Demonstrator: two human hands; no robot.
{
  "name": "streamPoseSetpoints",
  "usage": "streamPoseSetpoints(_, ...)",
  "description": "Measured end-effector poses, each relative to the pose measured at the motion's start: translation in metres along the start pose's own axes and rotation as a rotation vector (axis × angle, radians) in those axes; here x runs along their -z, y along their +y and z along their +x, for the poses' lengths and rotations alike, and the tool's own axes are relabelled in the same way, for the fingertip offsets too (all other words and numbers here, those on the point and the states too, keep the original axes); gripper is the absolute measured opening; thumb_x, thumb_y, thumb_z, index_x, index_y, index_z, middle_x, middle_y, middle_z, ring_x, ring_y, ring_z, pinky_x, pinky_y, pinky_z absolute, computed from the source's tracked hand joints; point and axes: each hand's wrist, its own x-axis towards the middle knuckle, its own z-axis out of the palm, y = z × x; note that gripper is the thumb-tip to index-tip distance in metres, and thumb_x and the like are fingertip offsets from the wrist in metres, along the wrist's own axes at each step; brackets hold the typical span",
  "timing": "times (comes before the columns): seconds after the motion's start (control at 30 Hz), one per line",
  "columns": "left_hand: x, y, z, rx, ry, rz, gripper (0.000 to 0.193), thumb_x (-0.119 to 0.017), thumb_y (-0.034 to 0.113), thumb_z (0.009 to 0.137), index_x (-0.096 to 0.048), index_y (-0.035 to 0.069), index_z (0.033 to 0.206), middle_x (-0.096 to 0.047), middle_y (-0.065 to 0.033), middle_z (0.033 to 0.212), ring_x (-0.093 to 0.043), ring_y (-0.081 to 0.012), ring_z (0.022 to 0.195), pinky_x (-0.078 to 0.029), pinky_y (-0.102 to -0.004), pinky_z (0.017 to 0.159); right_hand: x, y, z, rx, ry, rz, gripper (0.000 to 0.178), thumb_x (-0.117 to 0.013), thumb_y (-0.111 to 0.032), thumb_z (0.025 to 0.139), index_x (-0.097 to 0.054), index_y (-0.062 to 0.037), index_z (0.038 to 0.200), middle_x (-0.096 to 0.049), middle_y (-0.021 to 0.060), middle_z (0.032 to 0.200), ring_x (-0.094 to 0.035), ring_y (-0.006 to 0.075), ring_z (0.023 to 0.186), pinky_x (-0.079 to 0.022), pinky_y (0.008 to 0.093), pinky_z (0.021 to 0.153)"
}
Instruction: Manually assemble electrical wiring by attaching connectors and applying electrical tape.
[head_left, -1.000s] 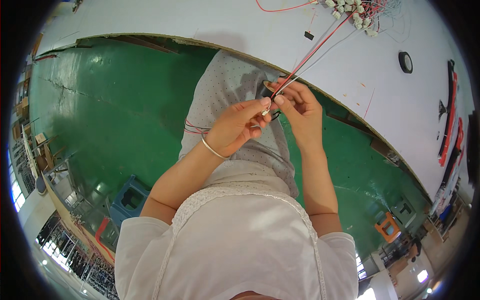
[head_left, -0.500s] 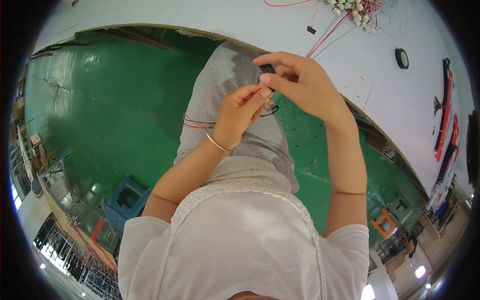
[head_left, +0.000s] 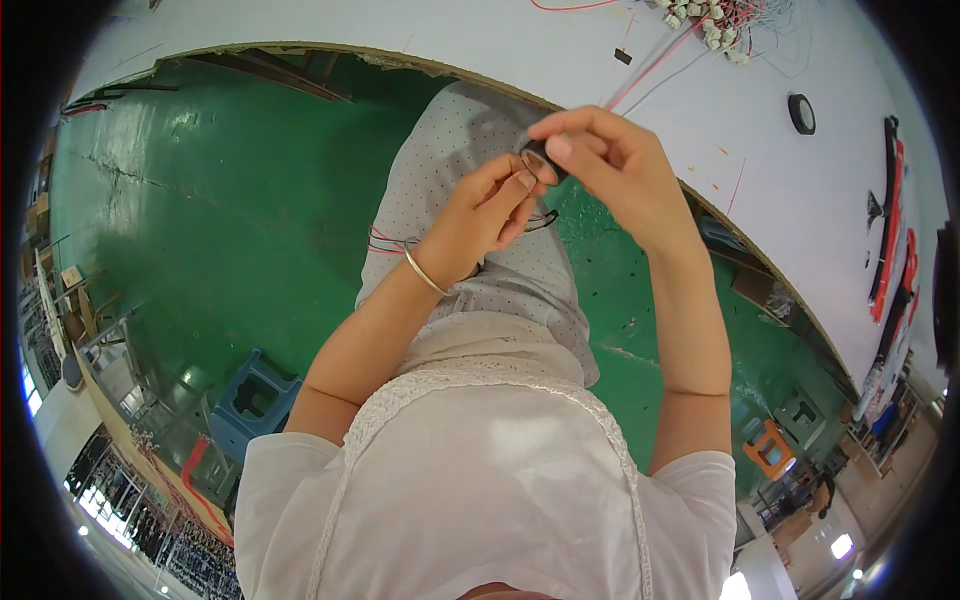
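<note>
My right hand (head_left: 622, 178) pinches a roll of black tape (head_left: 537, 149) between thumb and fingers, above my lap. Against it, my left hand (head_left: 472, 218) is closed, thumb and fingertips pressed together at the roll's near edge. A thin bundle of red and black wires (head_left: 388, 243) runs beneath my left hand and comes out by the wrist. On the other side, a dark wire end (head_left: 543, 221) sticks out below the fingers. The exact spot where tape and wires meet is hidden by my fingertips.
Ahead curves the edge of a white table (head_left: 760, 190). On it lie another black tape roll (head_left: 801, 114), a small black piece (head_left: 622, 56), a heap of wires with white connectors (head_left: 712, 25), and red and black bundles (head_left: 885, 230). A blue stool (head_left: 235, 420) stands at left.
The tape roll has turned, so its open ring now shows. My right hand has shifted slightly right and nearer, while my left hand stays close by it.
</note>
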Motion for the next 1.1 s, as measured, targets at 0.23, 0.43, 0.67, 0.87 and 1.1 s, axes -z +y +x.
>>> streamPoseSetpoints(0.23, 0.007, 0.000, 0.000, 0.328, -0.075, -0.207, 0.021, -0.047, 0.021, 0.104, -0.058, 0.004, 0.099, -0.043, 0.0036, 0.063, -0.031, -0.0034, 0.047, -0.024, -0.0212, 0.042, 0.001, 0.053, -0.052, 0.151, 0.212, -0.248, 0.021, -0.076, -0.007, 0.085, -0.066, -0.0044, 0.103, -0.065, -0.0023, 0.083, -0.045, 0.0045, 0.069, -0.039, 0.0220, 0.064)
streamPoseSetpoints(0.43, 0.013, 0.005, 0.003, 0.243, -0.065, 0.189, 0.021, -0.058, 0.023, 0.101, -0.061, 0.004, 0.092, -0.050, 0.0031, 0.059, -0.038, -0.0036, 0.046, -0.028, -0.0214, 0.041, -0.008, 0.072, -0.039, 0.160, 0.242, -0.237, 0.018, -0.072, -0.004, 0.085, -0.066, -0.0057, 0.102, -0.067, -0.0005, 0.095, -0.050, 0.0085, 0.071, -0.042, 0.0246, 0.063)
streamPoseSetpoints(0.67, 0.004, -0.019, -0.002, -0.573, 0.277, 0.945, 0.012, -0.070, 0.014, 0.092, -0.067, 0.005, 0.085, -0.058, -0.0026, 0.058, -0.049, -0.0100, 0.045, -0.035, -0.0248, 0.042, -0.013, 0.021, -0.026, 0.648, 0.533, -0.778, 0.023, -0.073, -0.006, 0.083, -0.067, -0.0074, 0.105, -0.069, 0.0059, 0.090, -0.060, 0.0223, 0.074, -0.048, 0.0301, 0.065)
streamPoseSetpoints(0.87, 0.009, -0.013, -0.010, -1.036, 0.481, 1.528, 0.008, -0.073, 0.012, 0.083, -0.069, 0.005, 0.084, -0.052, -0.0013, 0.058, -0.047, -0.0167, 0.046, -0.035, -0.0293, 0.044, -0.031, -0.027, 0.007, 0.181, 0.227, -1.041, 0.028, -0.072, -0.031, 0.087, -0.069, -0.0054, 0.097, -0.069, 0.0070, 0.081, -0.065, 0.0263, 0.067, -0.050, 0.0363, 0.058)
streamPoseSetpoints(1.1, 0.021, -0.015, -0.005, -1.135, 0.526, 1.618, 0.010, -0.072, 0.017, 0.084, -0.064, 0.011, 0.081, -0.043, 0.0023, 0.057, -0.044, -0.0126, 0.047, -0.033, -0.0284, 0.045, -0.027, -0.024, 0.041, 0.216, -0.049, -1.109, 0.026, -0.075, -0.027, 0.083, -0.070, -0.0042, 0.095, -0.067, 0.0083, 0.074, -0.065, 0.0253, 0.064, -0.049, 0.0379, 0.057)
